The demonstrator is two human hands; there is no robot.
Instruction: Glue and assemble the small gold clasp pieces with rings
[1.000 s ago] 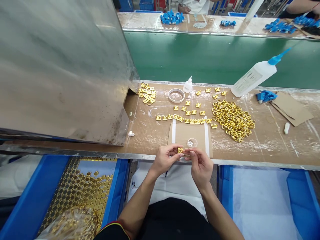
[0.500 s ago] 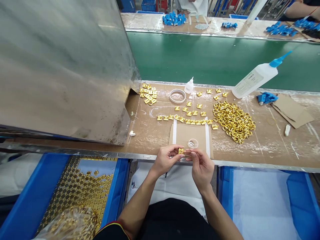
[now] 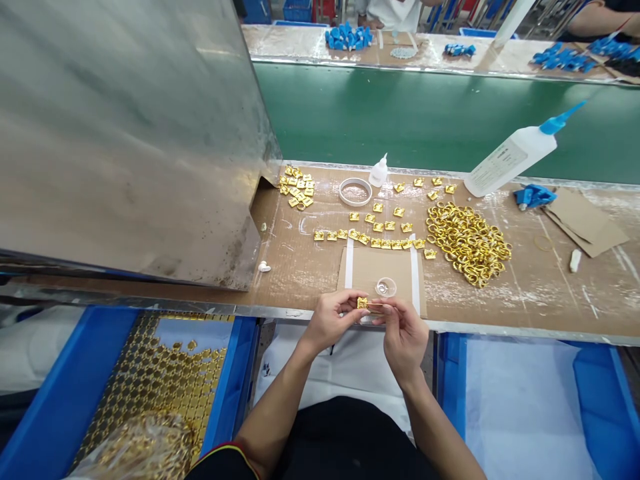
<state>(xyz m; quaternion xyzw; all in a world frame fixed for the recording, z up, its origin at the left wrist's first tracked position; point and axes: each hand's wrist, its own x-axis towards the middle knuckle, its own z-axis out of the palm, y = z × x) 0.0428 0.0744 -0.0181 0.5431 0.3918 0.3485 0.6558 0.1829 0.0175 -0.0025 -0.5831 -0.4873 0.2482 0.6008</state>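
Observation:
Pinched in the fingers of my left hand (image 3: 330,321) is a small square gold piece (image 3: 362,303). My right hand (image 3: 405,330) grips a thin reddish stick (image 3: 376,305), whose tip meets or nearly meets the gold piece; the exact contact is too small to tell. Just beyond my fingers a small clear cup (image 3: 385,287) stands on a taped cardboard sheet (image 3: 373,265). Further back lies an uneven row of square gold pieces (image 3: 387,244). A heap of gold rings (image 3: 467,243) is to the right of them.
A metal housing (image 3: 135,147) blocks the left. Behind the work are a tape roll (image 3: 355,192), a small bottle (image 3: 379,171) and a large tilted bottle (image 3: 510,161). Blue bins (image 3: 243,380) flank me below the bench edge. Across the green belt (image 3: 400,107), people sit near blue parts.
Both my hands keep nearly the same place, with the gold piece and stick still held. Across the belt, a person's hands have shifted, one now near the pile of blue parts.

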